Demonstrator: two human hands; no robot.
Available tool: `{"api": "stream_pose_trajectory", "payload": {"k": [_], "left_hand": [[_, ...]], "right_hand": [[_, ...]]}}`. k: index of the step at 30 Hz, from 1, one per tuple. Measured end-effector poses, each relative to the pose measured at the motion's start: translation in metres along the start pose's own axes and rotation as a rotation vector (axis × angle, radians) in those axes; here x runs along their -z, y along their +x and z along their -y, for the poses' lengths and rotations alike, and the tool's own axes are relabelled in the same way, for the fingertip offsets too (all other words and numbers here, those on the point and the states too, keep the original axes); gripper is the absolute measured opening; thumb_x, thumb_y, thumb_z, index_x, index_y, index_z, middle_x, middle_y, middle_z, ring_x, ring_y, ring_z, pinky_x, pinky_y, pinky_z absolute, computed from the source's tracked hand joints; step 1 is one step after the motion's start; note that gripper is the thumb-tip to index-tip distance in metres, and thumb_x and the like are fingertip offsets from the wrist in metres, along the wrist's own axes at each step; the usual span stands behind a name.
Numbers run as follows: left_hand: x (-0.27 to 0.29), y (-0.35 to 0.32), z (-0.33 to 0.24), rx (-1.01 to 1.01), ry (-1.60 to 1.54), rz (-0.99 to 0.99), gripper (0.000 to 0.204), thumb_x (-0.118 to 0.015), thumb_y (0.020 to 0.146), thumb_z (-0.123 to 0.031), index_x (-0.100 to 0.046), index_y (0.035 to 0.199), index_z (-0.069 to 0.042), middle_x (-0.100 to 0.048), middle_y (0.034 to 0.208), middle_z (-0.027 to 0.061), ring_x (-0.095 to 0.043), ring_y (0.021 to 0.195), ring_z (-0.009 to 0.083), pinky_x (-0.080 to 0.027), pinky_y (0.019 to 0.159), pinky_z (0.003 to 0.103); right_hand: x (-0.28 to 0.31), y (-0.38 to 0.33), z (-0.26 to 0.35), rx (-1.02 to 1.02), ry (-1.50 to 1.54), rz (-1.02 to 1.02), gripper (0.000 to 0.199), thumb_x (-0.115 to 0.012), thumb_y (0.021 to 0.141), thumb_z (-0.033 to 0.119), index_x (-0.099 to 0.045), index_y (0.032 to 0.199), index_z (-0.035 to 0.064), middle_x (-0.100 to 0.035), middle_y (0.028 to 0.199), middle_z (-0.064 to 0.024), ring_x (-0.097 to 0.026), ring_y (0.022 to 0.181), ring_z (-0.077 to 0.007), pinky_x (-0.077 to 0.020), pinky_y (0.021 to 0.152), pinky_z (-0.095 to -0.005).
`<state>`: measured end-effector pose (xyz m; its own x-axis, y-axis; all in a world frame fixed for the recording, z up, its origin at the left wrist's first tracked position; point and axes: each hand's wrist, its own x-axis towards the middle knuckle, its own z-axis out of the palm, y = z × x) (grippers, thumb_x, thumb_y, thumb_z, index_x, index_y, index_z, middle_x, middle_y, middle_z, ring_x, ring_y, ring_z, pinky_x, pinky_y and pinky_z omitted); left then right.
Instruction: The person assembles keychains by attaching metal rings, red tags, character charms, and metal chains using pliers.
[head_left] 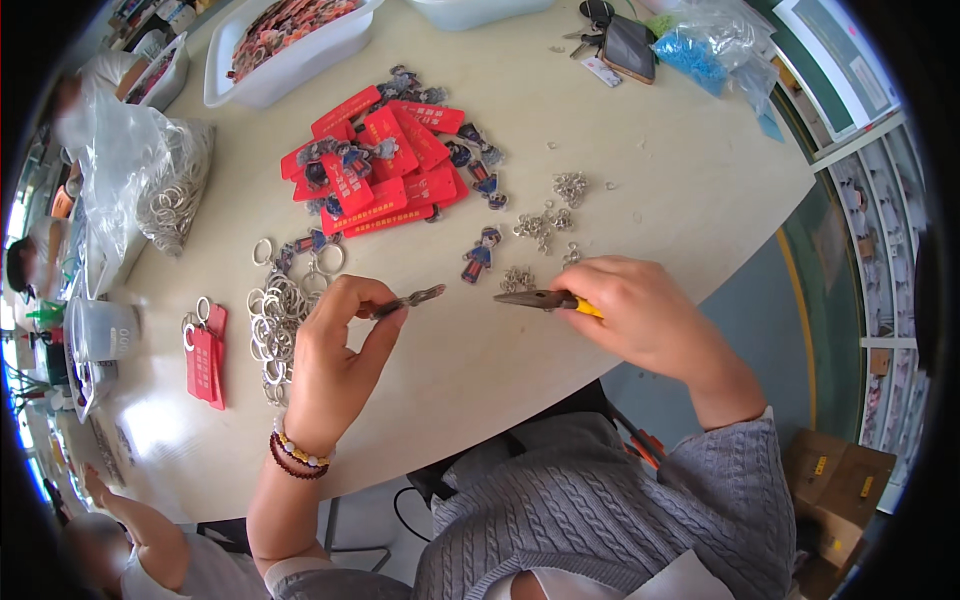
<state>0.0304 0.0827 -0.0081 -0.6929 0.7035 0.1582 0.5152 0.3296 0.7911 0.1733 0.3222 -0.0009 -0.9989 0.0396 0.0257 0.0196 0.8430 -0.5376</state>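
Note:
My left hand pinches a small flat charm between thumb and fingers; it is seen nearly edge-on. My right hand is wrapped around needle-nose pliers with yellow handles. Their tips point left, a short gap from the charm. Beyond them lies a loose figure-shaped charm. Little heaps of small metal clasps or rings sit past the pliers. A pile of silver key rings lies left of my left hand. Farther back is a heap of red cards mixed with more charms.
Red tags with rings lie at the left. Behind them stands a clear bag of key rings. A white tub of printed pieces, a phone and bagged blue bits line the back. Another person's arm is at lower left.

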Motion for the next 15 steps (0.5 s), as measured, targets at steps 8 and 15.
{"api": "stream_pose_trajectory", "payload": {"k": [8,15], "left_hand": [[0.008,-0.012,0.007,0.037,-0.131,-0.008,0.013,-0.062,0.084,0.006,-0.055,0.093,0.000,-0.056,0.089,0.0017,-0.053,0.086,0.0101,-0.043,0.084,0.024],[0.018,-0.011,0.020,0.136,-0.520,-0.137,0.011,-0.060,0.088,0.004,-0.054,0.097,0.001,-0.056,0.088,0.0002,-0.054,0.084,0.0069,-0.044,0.078,0.021]], "right_hand": [[-0.012,0.017,0.018,0.158,-0.163,0.095,0.012,-0.063,0.077,0.007,-0.054,0.083,0.0022,-0.059,0.077,-0.0109,-0.062,0.076,-0.0305,-0.0496,0.066,-0.0409],[-0.025,0.033,0.039,0.141,-0.029,0.071,0.018,-0.065,0.076,0.005,-0.056,0.092,0.0027,-0.061,0.086,-0.0120,-0.062,0.083,-0.0309,-0.0486,0.070,-0.0397]]}}
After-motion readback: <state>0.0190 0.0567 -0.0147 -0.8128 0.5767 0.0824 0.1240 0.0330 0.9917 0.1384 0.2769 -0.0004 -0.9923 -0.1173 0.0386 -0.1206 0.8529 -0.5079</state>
